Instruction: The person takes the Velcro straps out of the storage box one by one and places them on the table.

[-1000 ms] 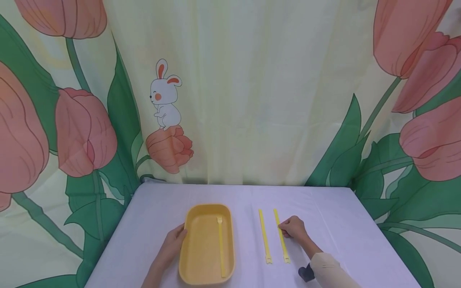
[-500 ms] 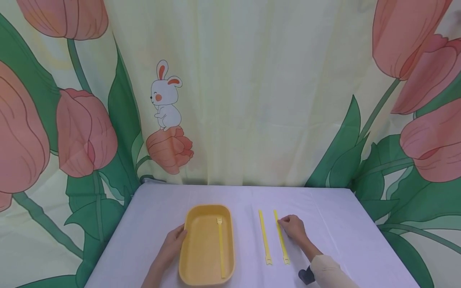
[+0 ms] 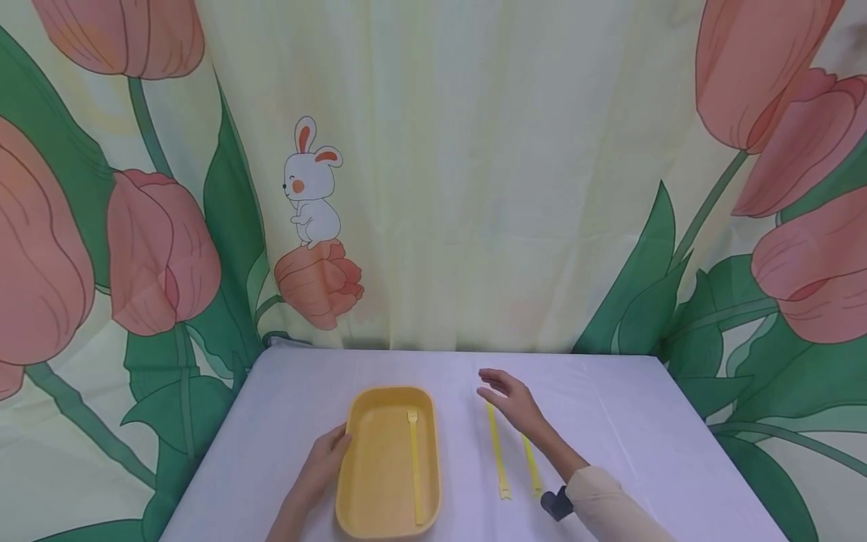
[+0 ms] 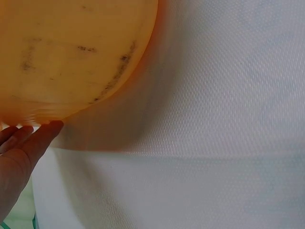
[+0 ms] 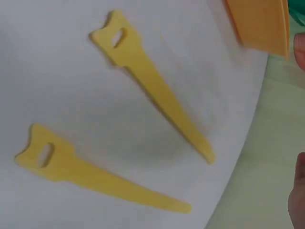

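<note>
My left hand (image 3: 327, 459) grips the left rim of a yellow-orange tray (image 3: 372, 467), thumb over the edge. In the left wrist view its fingers (image 4: 40, 140) meet the tray's scuffed outer side (image 4: 66, 62). One yellow hook-and-loop cable tie (image 3: 416, 474) lies lengthwise inside, slotted end away from me. Two more lie right of the tray: a left tie (image 3: 497, 452) and a right tie (image 3: 533, 467), slotted ends toward me. My right hand (image 3: 518, 406) hovers over their far ends, fingers spread and holding nothing, partly covering both. The right wrist view shows both slotted heads fully.
A white cloth covers the table (image 3: 630, 421). Behind it hangs a curtain (image 3: 474, 188) printed with tulips and a rabbit. A black wrist camera (image 3: 558, 504) sits at my right cuff, close by the right tie's near end.
My right hand has left the right tie it was touching, moved left and away from me, and spread its fingers. The ties, tray and left hand have stayed in place.
</note>
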`<state>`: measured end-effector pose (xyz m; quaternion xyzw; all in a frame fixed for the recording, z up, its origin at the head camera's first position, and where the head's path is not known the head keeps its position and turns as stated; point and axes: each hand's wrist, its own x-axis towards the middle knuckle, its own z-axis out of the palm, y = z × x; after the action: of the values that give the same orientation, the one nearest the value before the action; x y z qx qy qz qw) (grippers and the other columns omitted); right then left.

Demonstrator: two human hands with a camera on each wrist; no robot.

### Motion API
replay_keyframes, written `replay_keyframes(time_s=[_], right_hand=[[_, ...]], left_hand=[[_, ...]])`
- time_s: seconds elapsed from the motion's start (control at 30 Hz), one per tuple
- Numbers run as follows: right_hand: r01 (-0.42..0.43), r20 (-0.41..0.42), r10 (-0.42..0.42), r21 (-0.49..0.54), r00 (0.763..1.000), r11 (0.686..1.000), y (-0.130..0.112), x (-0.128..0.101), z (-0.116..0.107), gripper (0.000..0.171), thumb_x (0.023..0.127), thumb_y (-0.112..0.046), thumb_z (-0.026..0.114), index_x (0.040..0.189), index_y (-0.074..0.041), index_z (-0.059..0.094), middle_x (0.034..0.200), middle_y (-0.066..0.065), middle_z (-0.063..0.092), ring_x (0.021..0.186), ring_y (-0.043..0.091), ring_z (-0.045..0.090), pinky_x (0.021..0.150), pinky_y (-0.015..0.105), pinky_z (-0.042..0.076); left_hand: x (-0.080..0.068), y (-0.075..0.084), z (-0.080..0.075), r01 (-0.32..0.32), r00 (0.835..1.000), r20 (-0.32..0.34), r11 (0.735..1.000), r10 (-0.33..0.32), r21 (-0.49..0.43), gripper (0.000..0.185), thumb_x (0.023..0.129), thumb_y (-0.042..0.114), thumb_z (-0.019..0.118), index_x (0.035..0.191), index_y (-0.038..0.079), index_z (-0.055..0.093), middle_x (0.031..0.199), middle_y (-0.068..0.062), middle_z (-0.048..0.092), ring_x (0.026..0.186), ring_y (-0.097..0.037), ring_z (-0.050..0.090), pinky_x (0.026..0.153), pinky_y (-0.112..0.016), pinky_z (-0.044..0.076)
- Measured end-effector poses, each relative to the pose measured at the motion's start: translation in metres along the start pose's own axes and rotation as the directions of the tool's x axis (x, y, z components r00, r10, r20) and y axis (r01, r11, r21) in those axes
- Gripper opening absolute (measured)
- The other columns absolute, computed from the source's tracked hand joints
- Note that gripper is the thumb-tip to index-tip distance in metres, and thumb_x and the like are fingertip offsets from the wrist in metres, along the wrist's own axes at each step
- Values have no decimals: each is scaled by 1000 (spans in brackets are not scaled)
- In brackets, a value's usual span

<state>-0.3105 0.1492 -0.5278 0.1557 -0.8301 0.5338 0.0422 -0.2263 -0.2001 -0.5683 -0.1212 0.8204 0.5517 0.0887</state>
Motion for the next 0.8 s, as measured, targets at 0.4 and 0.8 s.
replay_keyframes(time_s=[0.4, 0.8], right_hand=[[422, 547, -340, -27, 765, 906, -52, 6, 54, 31, 90, -15, 65, 120, -7, 61, 118, 2, 63, 112, 14, 56, 95, 34, 48], [522, 889, -262, 30, 376, 852, -68, 4, 88, 30, 87, 4, 62, 117, -3, 61, 117, 4, 63, 112, 6, 54, 96, 17, 42]], left_hand=[[1, -5, -2, 27, 999, -17, 1000, -27, -2, 51, 101, 29, 42, 140, -5, 36, 142, -24, 37, 130, -42, 32, 102, -58, 32], [6, -7, 5, 16, 1000, -12, 1000, -16, -9, 49, 101, 28, 43, 139, -2, 39, 141, -21, 40, 130, -41, 33, 103, -59, 30]])
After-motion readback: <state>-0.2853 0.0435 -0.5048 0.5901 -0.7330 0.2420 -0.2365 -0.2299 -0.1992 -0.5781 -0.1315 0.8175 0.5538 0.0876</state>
